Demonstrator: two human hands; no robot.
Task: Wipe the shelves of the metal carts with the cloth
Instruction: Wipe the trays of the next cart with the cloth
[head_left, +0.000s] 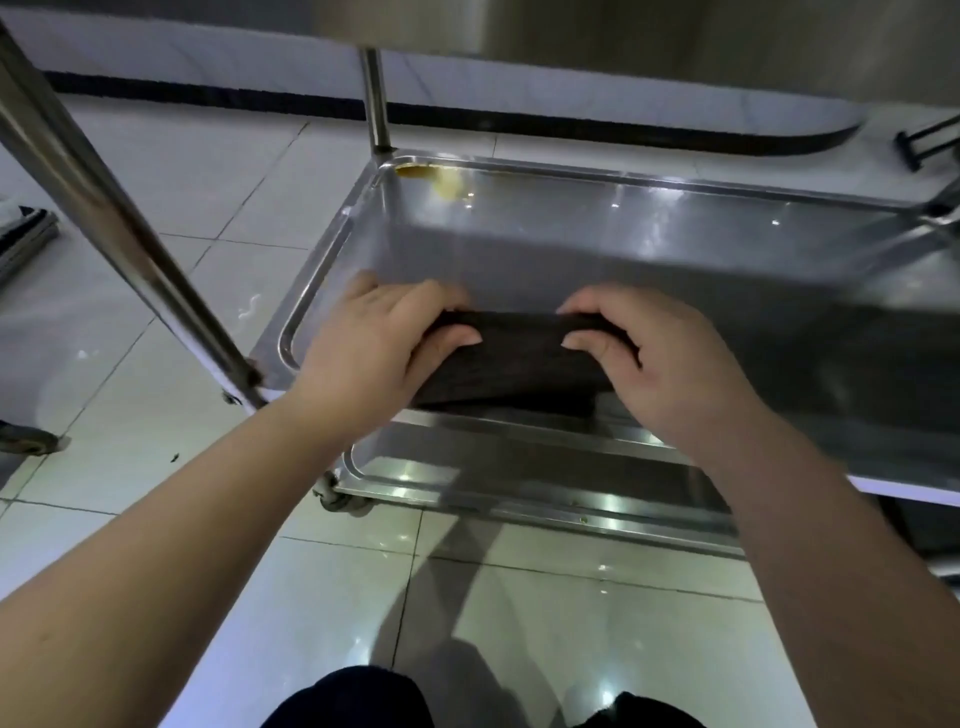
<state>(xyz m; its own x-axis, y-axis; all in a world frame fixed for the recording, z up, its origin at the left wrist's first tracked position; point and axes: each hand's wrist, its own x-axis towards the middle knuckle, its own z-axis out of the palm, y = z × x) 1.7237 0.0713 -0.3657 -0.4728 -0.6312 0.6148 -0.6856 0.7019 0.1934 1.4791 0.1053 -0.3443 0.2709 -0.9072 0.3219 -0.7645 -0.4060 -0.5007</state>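
Observation:
A dark folded cloth lies at the near edge of the metal cart's middle shelf. My left hand grips its left end, thumb on top and fingers curled over the far side. My right hand grips the right end the same way. A yellow-brown smear sits in the shelf's far left corner. Below the hands, the cart's bottom shelf shows. The top shelf hangs over the scene.
A slanted steel post of the cart crosses on the left; an upright post stands at the far corner. A caster sits under the bottom shelf. Glossy tiled floor surrounds the cart. My dark-clothed knees are at the bottom.

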